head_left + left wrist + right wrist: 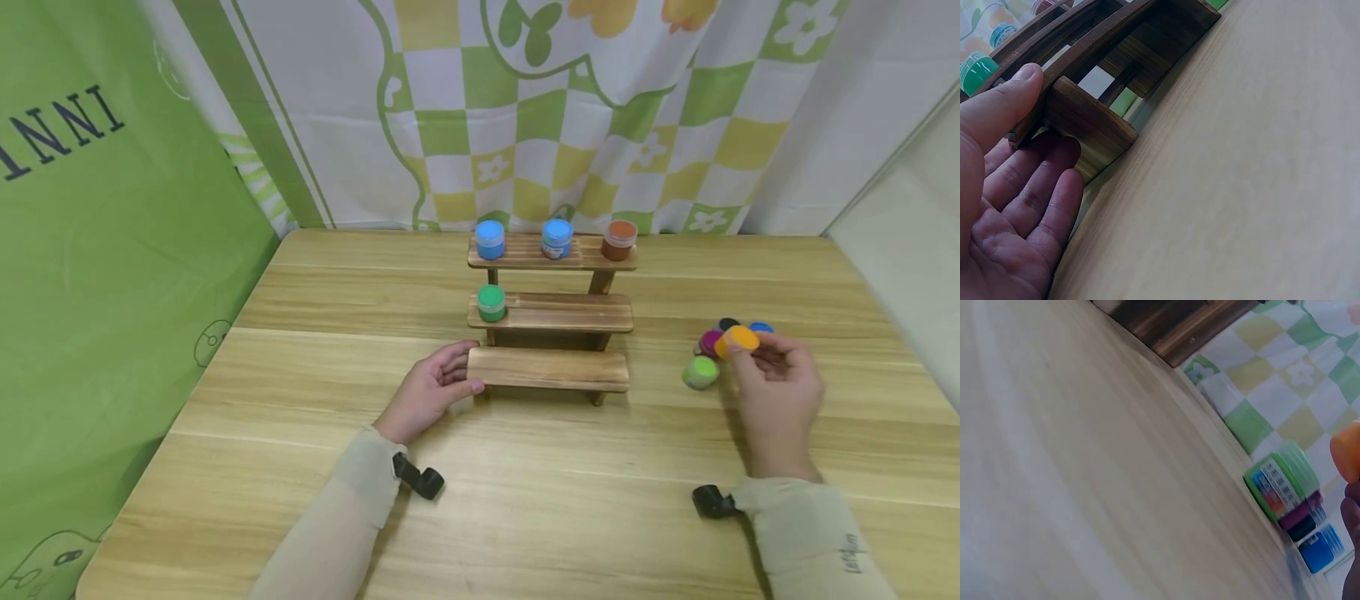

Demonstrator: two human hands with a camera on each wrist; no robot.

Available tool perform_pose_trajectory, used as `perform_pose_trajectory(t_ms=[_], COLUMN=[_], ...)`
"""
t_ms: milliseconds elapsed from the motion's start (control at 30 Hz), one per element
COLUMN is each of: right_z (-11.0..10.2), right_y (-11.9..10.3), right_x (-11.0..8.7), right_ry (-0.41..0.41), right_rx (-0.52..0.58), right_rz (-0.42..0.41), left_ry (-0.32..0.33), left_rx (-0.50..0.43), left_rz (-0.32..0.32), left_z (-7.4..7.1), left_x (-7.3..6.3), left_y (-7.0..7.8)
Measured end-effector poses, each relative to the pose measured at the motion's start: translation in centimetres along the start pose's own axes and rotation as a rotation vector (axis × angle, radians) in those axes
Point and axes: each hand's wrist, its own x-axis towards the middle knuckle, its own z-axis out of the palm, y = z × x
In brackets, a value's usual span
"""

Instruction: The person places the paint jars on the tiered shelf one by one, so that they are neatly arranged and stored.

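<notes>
A three-step wooden display stand (551,368) is on the table, and my left hand (426,395) holds the left end of its lowest step. In the left wrist view the thumb (1013,103) lies along the step's edge, with the fingers beneath by the stand's leg (1088,115). My right hand (783,392) pinches an orange paint jar (738,340) above a small group of jars. In that group are a light green jar (701,373), a magenta jar (708,344), a black-lidded jar (728,324) and a blue jar (761,327), partly hidden by the hand.
On the top step stand two blue jars (490,240) and a brown jar (619,240). A green jar (491,303) sits at the left of the middle step. Behind the table hangs a checked curtain (540,125); green fabric (112,275) hangs at left.
</notes>
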Motion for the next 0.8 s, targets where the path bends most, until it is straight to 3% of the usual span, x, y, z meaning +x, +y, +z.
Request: perform_pose_trajectory(t_ms=[533,800], right_z=[2.2,3.6], right_y=[0.0,-0.5], right_x=[-2.4,-3.1], right_ry=[-0.15,-0.193], right_rx=[0.027,-0.01], right_rz=[-0.132,-0.197], left_ry=[-0.004,0.004], left_rx=[-0.003,-0.009], left_rz=[0.018,0.014], left_z=[0.1,0.1], left_x=[0.1,0.1], left_y=[0.0,-0.1])
